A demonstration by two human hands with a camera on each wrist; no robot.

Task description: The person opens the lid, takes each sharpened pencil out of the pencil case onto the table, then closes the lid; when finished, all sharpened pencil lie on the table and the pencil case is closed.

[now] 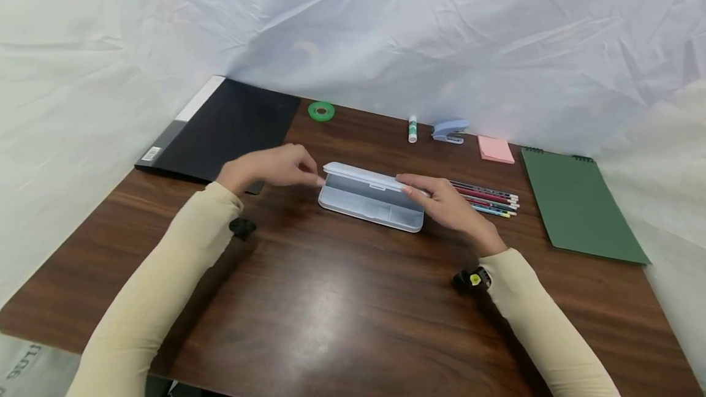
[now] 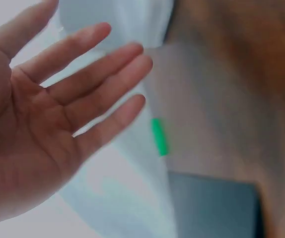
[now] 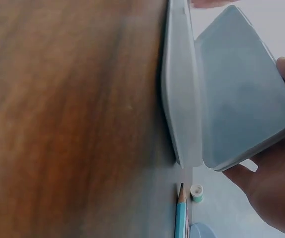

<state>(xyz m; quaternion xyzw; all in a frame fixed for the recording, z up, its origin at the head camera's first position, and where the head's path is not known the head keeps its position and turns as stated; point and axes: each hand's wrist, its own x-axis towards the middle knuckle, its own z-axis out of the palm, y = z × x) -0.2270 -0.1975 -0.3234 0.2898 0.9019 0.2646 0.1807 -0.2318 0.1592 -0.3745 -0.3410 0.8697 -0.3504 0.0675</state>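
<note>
A pale, translucent pencil case (image 1: 405, 218) lies on the table in front of me, its lid (image 1: 358, 172) tilted part way up and its compartment showing nothing inside. My right hand (image 1: 449, 204) holds the lid at its right end. In the right wrist view, the thumb is on the lid's (image 3: 242, 89) edge and other fingers are behind it. My left hand (image 1: 276, 166) is beside the case's left end, fingertips close to the corner. The left wrist view shows that hand's palm (image 2: 33, 129) with fingers extended and nothing held.
Several pencils (image 1: 488, 196) lie right of the case, partly behind my right hand. Along the back are green tape (image 1: 321, 111), a glue stick (image 1: 412, 130), a stapler (image 1: 449, 130) and pink sticky notes (image 1: 495, 149). A black folder (image 1: 237, 127) lies left, a green notebook (image 1: 584, 207) right.
</note>
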